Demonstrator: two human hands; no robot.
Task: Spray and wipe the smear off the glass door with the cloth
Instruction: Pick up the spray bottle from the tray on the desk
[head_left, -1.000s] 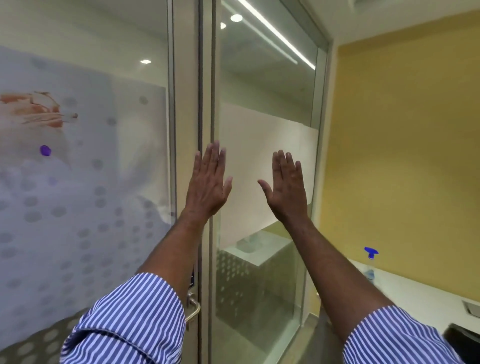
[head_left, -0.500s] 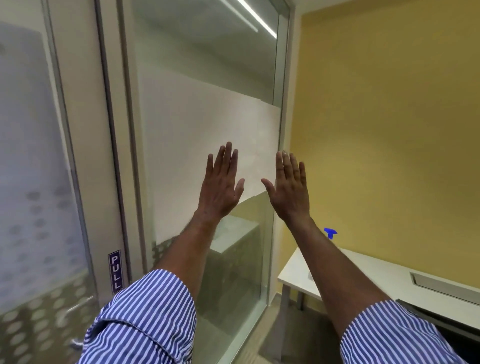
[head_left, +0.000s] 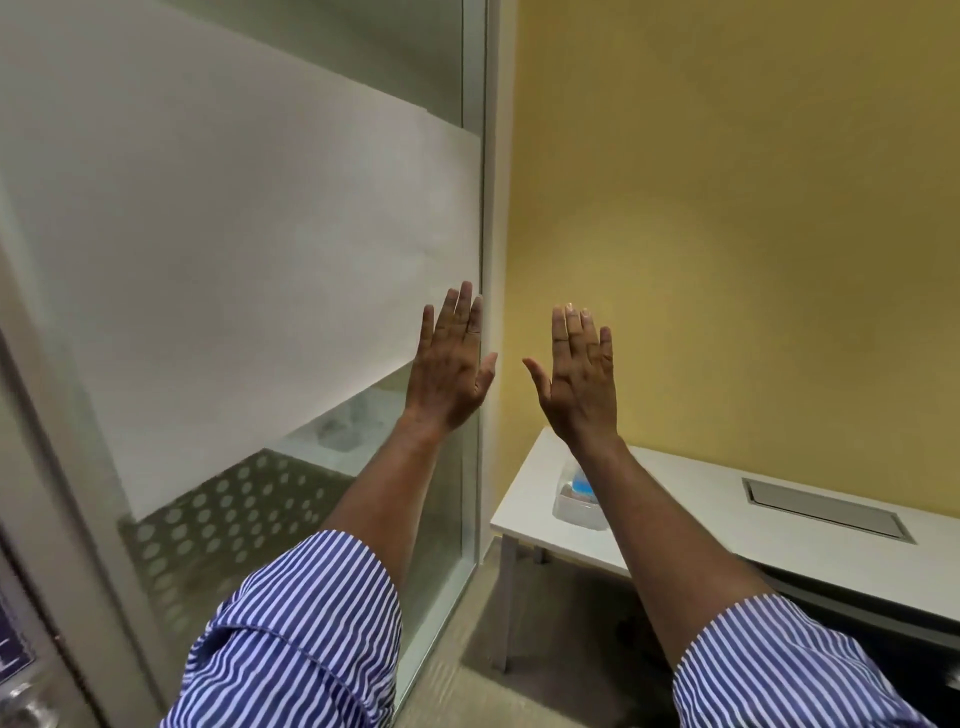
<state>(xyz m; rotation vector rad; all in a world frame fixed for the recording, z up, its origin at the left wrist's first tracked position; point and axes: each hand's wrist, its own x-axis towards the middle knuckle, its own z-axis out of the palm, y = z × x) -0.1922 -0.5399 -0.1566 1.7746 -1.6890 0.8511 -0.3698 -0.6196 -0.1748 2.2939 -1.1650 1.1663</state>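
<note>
Clearly both hands are spread flat and empty, left hand (head_left: 451, 371) before the glass panel (head_left: 234, 270), right hand (head_left: 579, 382) above the white table (head_left: 675, 499). No smear or cloth shows; something clear and blue-marked (head_left: 576, 501), perhaps the sprayer, lies behind the right forearm, so a blind reach could knock it.

A white desk (head_left: 691, 499) with a grey hatch (head_left: 826, 508) stands against the yellow wall (head_left: 727, 208).
</note>
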